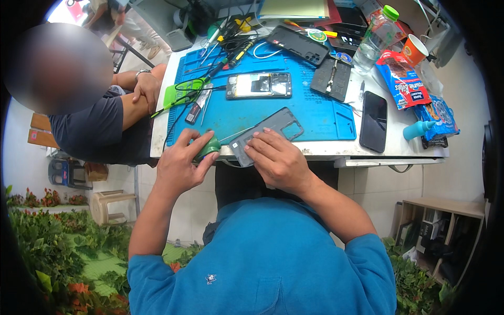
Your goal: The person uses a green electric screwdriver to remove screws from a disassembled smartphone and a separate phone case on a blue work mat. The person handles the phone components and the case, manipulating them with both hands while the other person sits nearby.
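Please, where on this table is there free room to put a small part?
The blue mat has bare room between the opened phone and the grey back cover, also below the gutted phone frame, left of the black smartphone. Crowded: back left, with hand tools; back right, with the plastic bottle, paper cup and snack bag.

A grey phone cover point(279, 120) slants partly over the blue mat point(326, 122), right of a rounded green object point(209, 147).

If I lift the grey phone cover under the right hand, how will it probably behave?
The phone cover would probably feel light, as it looks thin. Its straight edges suggest a fairly stiff piece. Its smooth-looking surface might slip slightly.
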{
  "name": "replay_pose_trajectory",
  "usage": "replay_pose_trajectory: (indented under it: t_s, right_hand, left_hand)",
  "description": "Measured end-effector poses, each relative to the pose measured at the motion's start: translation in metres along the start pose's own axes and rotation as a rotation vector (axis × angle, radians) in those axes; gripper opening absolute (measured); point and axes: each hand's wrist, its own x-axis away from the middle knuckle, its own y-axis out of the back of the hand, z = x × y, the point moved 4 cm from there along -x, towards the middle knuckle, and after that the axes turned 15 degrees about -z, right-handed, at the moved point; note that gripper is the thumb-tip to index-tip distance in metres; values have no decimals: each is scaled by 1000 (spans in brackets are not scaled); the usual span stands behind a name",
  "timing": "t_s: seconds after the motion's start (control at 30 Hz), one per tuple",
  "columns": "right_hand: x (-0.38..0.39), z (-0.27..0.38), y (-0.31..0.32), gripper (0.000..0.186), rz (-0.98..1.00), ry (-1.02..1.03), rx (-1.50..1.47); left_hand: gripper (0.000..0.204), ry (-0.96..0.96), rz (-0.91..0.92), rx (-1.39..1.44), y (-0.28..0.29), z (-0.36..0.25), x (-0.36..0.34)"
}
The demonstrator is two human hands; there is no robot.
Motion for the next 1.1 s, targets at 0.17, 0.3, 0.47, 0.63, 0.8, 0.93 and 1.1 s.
replay_pose_trajectory:
  t_s: [0.17,0.3,0.47,0.63,0.8,0.93,1.1]
  right_hand:
    - [-2,-3,-1,34,-11,-2,-8]
    - [0,1,-1,31,-3,3,-6]
    - [-2,0,1,29,-22,-6,-9]
    - [-2,0,0,29,-20,-10,-14]
    - [-1,1,-1,29,-23,-1,-7]
    - [-2,0,0,30,-19,7,-10]
    - [-3,0,1,31,-19,12,-9]
  left_hand:
    - [48,-11,-10,3,-8,-4,-8]
    - [47,-67,-40,-16,-10,-5,-8]
    - [49,-94,-36,4,-2,-3,-7]
    - [50,-62,-2,-27,2,6,1]
    - [49,-14,-4,-3,-3,4,-1]
    - [49,-37,-16,8,-9,4,-5]
    - [50,-53,-11,12,-6,5,-11]
